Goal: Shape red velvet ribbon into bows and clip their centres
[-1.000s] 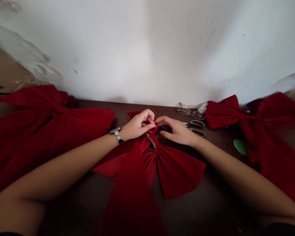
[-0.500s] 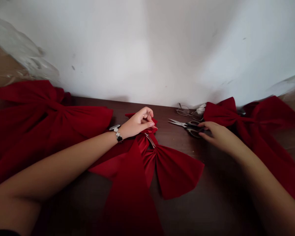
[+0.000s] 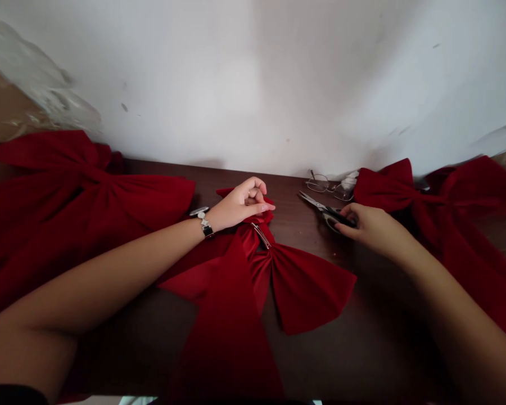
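A red velvet bow [image 3: 303, 287] lies in the middle of the dark wooden table [image 3: 362, 360], with a metal clip [image 3: 262, 235] at its knot. My left hand [image 3: 240, 202], a watch on its wrist, is closed in a pinch on the bow's fabric just above the knot. To the right, my right hand [image 3: 369, 228] has its fingers closed round the handles of the scissors [image 3: 320, 207], whose blades point left and up off the table.
A large red bow [image 3: 80, 197] covers the table's left side, and another red bow [image 3: 438, 208] lies at the right. Spectacles [image 3: 329, 185] rest against the white wall [image 3: 253, 84]. Clear plastic wrap [image 3: 37, 95] lies at the far left.
My right hand left the bow's knot, moved right to the scissors and took hold of them, lifting their blades. My left hand stayed pinched on the bow.
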Demonstrator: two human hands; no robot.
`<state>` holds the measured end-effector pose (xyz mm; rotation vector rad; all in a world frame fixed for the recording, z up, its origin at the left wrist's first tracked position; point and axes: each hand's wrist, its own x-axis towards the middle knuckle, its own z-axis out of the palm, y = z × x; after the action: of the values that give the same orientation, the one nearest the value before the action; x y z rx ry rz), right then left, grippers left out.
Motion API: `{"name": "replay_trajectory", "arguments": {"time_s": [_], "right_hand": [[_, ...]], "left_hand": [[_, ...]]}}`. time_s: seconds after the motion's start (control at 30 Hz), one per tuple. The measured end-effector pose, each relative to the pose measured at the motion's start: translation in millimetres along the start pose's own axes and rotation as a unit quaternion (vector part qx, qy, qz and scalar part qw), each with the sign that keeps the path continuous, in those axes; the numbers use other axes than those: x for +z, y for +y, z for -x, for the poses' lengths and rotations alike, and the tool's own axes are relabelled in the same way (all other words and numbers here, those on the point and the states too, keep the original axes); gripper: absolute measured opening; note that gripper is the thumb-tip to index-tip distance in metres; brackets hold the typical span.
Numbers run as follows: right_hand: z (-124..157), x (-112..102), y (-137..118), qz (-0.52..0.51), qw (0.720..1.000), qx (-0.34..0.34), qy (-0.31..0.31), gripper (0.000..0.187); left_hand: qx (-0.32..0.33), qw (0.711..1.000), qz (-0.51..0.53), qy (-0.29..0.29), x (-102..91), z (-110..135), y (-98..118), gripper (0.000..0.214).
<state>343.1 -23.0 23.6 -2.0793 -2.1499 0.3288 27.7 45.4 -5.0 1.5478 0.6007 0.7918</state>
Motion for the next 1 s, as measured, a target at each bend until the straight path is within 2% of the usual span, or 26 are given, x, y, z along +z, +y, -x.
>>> {"name": "replay_trajectory", "arguments": {"time_s": [0.13,0.2,0.33,0.53,1.0], "right_hand": [[10,-20,-14,-0.164,0.981,-0.054,-0.093,0.045],[11,-28,-22,-0.188,0.969,-0.08,-0.136,0.045],[-4,-38,-34,-0.17,0.959,-0.104,-0.203,0.04],[-34,-48,-48,-0.058,0.952,-0.124,-0.273,0.039],[-61,-45,-67,-0.05,0.941,-0.136,-0.305,0.043]], "left_hand": [[-0.009,1.0,0.02,-0.001,-0.8,-1,-2,0.024],[-0.011,0.999,0.036,-0.005,-1.2,-1,-2,0.025],[-0.009,0.999,0.049,-0.013,-2.8,-2,-4,0.027],[-0.006,0.997,0.079,-0.02,-4.2,-1,-7,0.032],[-0.008,0.996,0.089,-0.022,-3.5,-2,-7,0.03]]}}
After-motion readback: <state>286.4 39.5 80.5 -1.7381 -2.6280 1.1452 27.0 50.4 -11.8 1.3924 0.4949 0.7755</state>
